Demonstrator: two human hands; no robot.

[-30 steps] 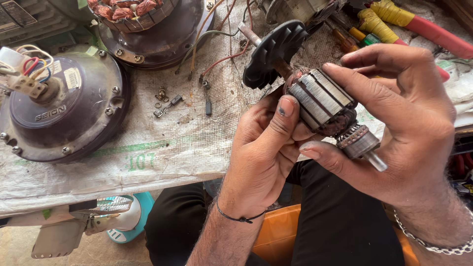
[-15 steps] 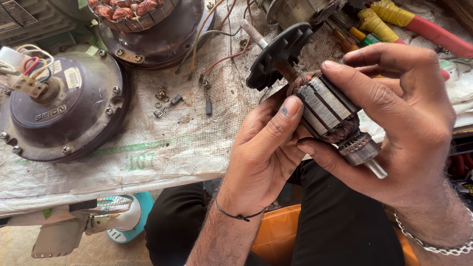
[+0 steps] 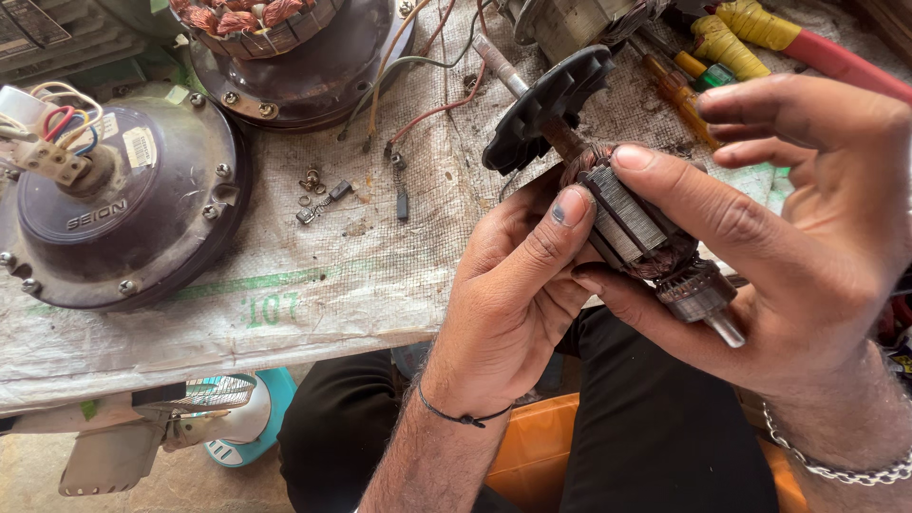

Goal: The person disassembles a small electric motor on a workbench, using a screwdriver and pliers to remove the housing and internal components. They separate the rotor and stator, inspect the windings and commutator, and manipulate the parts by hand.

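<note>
Both hands hold the motor rotor (image 3: 632,223) above the cloth-covered bench (image 3: 285,294), to the right of the big round fan motor (image 3: 119,204). The left hand (image 3: 518,285) presses its thumb on the metal core. The right hand (image 3: 788,247) wraps fingers around it. Since 1 second ago, the rotor has tipped slightly, showing another side.

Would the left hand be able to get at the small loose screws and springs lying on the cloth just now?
Probably not at once: the left hand is wrapped around the motor armature together with the right hand. The path to the small loose parts on the cloth looks unobstructed.
</note>
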